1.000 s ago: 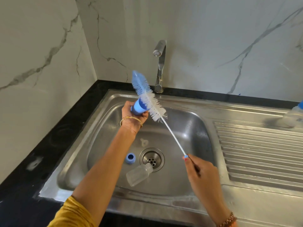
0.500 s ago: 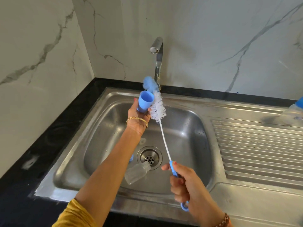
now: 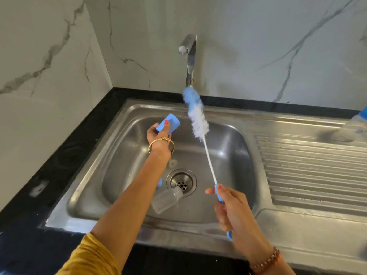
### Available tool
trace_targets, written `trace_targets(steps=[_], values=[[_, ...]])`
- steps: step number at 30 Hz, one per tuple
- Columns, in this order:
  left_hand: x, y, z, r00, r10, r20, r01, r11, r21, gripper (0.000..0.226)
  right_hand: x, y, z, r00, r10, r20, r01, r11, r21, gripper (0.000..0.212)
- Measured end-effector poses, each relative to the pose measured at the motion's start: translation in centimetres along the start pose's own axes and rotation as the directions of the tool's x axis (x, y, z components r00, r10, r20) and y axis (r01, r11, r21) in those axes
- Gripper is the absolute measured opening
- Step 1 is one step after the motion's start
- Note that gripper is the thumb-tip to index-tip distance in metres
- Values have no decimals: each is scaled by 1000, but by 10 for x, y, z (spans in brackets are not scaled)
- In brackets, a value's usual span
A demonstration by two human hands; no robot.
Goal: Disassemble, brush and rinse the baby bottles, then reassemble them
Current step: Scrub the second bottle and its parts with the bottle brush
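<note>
My left hand (image 3: 158,136) grips a blue bottle cap (image 3: 170,123) above the left side of the steel sink (image 3: 123,159). My right hand (image 3: 233,212) holds the blue handle of a long bottle brush (image 3: 198,122), whose white and blue bristles point up toward the tap, apart from the cap. A clear bottle body (image 3: 165,199) lies on its side by the drain (image 3: 181,181). A clear teat (image 3: 172,163) lies just above the drain. A blue ring (image 3: 159,183) peeks out from behind my left forearm.
The tap (image 3: 189,60) rises behind the sink against a marble wall. A ribbed draining board (image 3: 309,175) runs to the right, with another bottle (image 3: 355,126) lying at its far right edge. Black counter (image 3: 65,155) borders the sink on the left.
The brush has come away from the cap and swung right. My left hand has lowered and tilted the cap to the left. My right hand grips the brush handle lower down.
</note>
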State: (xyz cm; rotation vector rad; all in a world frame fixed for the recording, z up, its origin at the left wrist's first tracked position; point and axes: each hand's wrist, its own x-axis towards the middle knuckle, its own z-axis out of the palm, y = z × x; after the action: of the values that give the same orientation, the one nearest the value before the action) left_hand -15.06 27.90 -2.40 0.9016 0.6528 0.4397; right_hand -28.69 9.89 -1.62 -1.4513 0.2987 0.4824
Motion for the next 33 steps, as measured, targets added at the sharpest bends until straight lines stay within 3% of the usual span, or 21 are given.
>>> trace_targets(steps=[6,11,15,22,27,29,32,33], values=[[-14,-4,0,991,-33,131,22,996,82,12,19,15,-1,953,-273,-132,201,895,-399,34],[-23,-3,2,983,-39,182,14,990,138,13,39,16,-12,929,-283,-239,167,896,-412,28],[-26,-17,3,981,-78,176,26,959,282,37,43,13,-33,818,-461,-343,227,808,-544,17],[-37,-37,31,969,-186,165,104,905,412,47,32,8,-80,676,-574,-462,55,665,-745,26],[-59,-54,45,903,-388,182,324,896,302,51,38,4,-97,563,-625,-540,20,664,-747,27],[-68,-59,47,878,-438,192,380,884,274,43,39,2,-102,579,-602,-550,-3,673,-740,30],[-76,-65,45,850,-484,206,416,858,300,8,40,4,-108,589,-591,-551,7,686,-728,32],[-76,-67,43,845,-496,198,429,851,303,14,39,5,-110,591,-595,-545,8,680,-733,33]])
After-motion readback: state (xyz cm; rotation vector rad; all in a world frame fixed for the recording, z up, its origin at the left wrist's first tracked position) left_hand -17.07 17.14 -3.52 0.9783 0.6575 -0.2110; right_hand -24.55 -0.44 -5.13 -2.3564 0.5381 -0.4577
